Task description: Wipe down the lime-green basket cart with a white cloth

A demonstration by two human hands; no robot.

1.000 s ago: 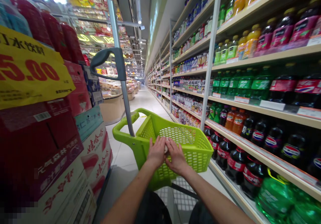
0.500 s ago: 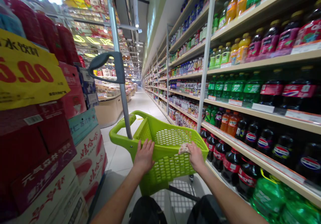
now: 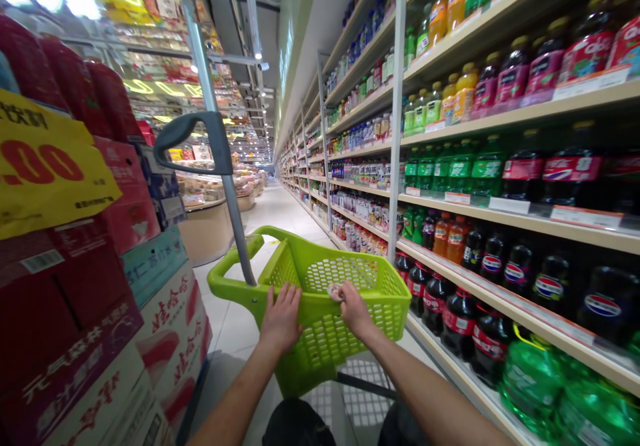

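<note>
The lime-green basket of a shopping trolley (image 3: 345, 329), with a slotted side and an inner divider, stands tilted in front of me. My left hand (image 3: 281, 316) lies on its near rim, fingers stretched over the edge. On the same rim, further right, my right hand (image 3: 355, 307) is closed on a small crumpled whitish cloth (image 3: 335, 291) with darker marks, pressed against the plastic. Most of the cloth is hidden by the fingers. A grey pole with a looped dark grey handle (image 3: 219, 143) rises from the basket's left end.
Shelves of soda bottles (image 3: 493, 266) line the right side, with large green bottles (image 3: 535, 379) low down near my right arm. Stacked drink cartons (image 3: 165, 326) and a yellow price sign (image 3: 50, 166) stand close on the left. A white tiled aisle (image 3: 277, 206) runs ahead.
My right hand has slid left along the rim with the cloth, closer to my left hand. My left hand stays on the rim. The view has shifted slightly.
</note>
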